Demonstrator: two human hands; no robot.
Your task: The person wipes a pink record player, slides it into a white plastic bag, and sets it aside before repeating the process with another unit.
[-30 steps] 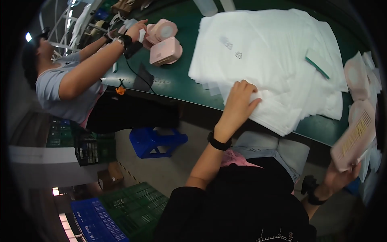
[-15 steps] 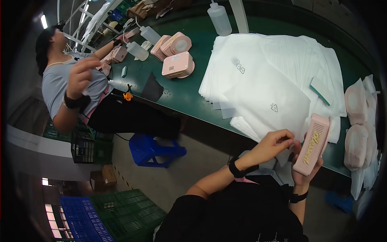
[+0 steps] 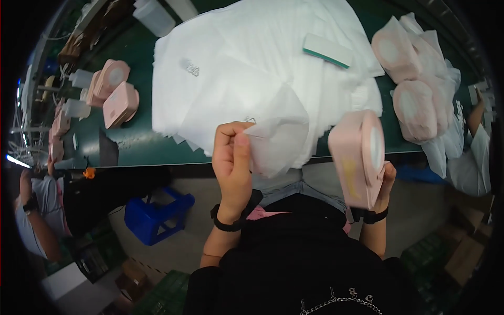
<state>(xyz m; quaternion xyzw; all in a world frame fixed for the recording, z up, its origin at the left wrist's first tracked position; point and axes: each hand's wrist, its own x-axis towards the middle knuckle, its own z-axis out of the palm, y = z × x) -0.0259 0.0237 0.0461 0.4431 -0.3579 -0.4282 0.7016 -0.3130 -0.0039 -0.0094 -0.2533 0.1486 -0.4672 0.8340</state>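
The left hand has come up off the white bag stack and now pinches one thin white bag between thumb and fingers. The right hand stays wrapped around the pink case, now raised just beside the bag, so bagging looks about to begin.

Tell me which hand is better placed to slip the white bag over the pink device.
Left, most likely. The left hand already pinches the white bag by its edge, lifted off the stack of bags. The right hand is full, gripping the pink device upright beside it.
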